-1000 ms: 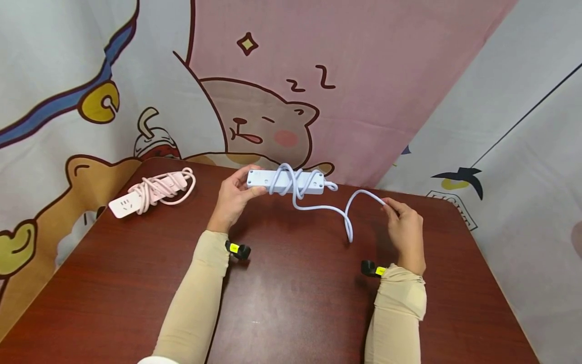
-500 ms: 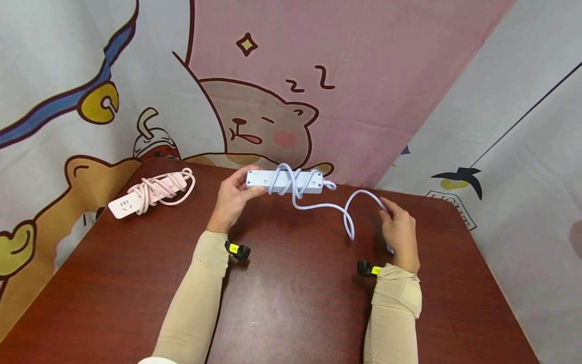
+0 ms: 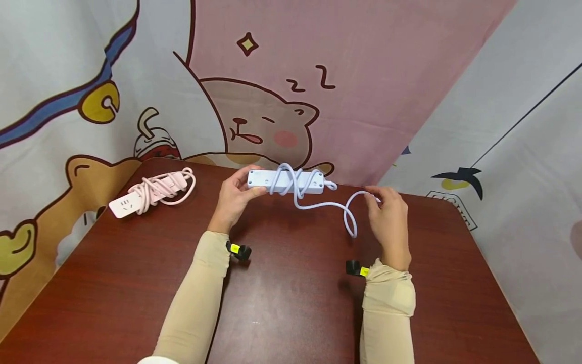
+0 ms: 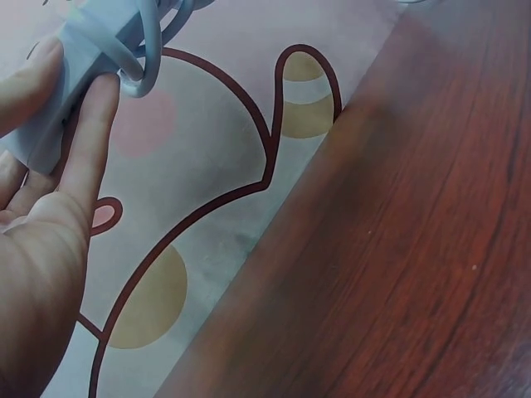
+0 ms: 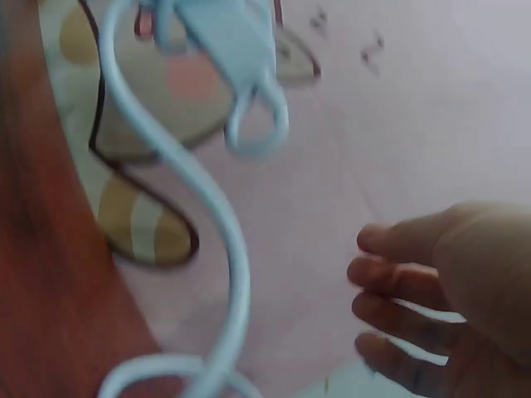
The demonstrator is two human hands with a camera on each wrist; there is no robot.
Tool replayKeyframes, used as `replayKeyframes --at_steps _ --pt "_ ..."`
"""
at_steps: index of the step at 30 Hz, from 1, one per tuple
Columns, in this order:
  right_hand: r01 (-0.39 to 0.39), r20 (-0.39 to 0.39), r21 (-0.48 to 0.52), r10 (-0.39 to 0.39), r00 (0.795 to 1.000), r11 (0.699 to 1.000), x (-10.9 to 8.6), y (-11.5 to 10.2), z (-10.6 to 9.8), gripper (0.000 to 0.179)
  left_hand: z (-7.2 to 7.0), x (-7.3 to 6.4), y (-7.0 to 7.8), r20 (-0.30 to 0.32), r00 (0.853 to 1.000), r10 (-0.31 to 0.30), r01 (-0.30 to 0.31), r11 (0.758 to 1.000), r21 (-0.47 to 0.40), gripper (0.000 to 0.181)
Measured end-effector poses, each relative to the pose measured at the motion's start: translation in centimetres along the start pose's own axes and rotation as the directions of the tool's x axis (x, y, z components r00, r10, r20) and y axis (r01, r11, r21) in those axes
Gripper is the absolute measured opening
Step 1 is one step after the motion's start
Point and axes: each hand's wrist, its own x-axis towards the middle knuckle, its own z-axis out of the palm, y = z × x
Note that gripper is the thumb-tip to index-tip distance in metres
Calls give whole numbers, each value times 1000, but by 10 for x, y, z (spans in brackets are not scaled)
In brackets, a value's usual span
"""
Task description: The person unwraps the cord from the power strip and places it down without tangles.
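Observation:
My left hand (image 3: 234, 194) grips the left end of a white power strip (image 3: 259, 178), held raised near the table's far edge. In the left wrist view the thumb and fingers (image 4: 91, 141) lie on both sides of the strip (image 4: 91, 50). Several turns of its pale cord (image 3: 313, 206) wrap the body, and a loose length loops out to the right. My right hand (image 3: 388, 222) holds this cord, which passes between thumb and forefinger and disappears behind the hand. In the right wrist view, slightly curled fingers (image 5: 406, 319) show beside the hanging cord (image 5: 211, 207).
A pink power strip (image 3: 127, 203), wrapped in its own cord, lies at the table's far left. The dark red wooden table (image 3: 291, 303) spreads below my arms. A cartoon-printed curtain (image 3: 364, 126) hangs right behind its far edge.
My right hand has moved left along the cord, towards the power strip, and the cord's loop has tightened slightly. The left hand and the strip stay in place.

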Motion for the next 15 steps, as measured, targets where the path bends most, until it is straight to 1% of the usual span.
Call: replayKeyframes --at_steps 3,6,9,12,15 --pt "66 -17 54 -66 998 996 0 -28 7 12 0 0 0 -1 1000 2 -2 1000 4 54" --pt "145 22 103 -148 989 984 -3 -55 18 13 1 0 0 -2 1000 4 -4 1000 10 54" --pt "212 68 123 -221 973 970 -8 -76 34 15 2 0 -1 -7 1000 2 -2 1000 13 53" --pt "219 55 99 -225 973 971 -14 -90 51 17 2 0 -1 -8 1000 -4 4 1000 19 54" --pt "197 1 52 -197 980 979 -19 -97 64 22 4 0 0 1 1000 -1 1 1000 26 55"
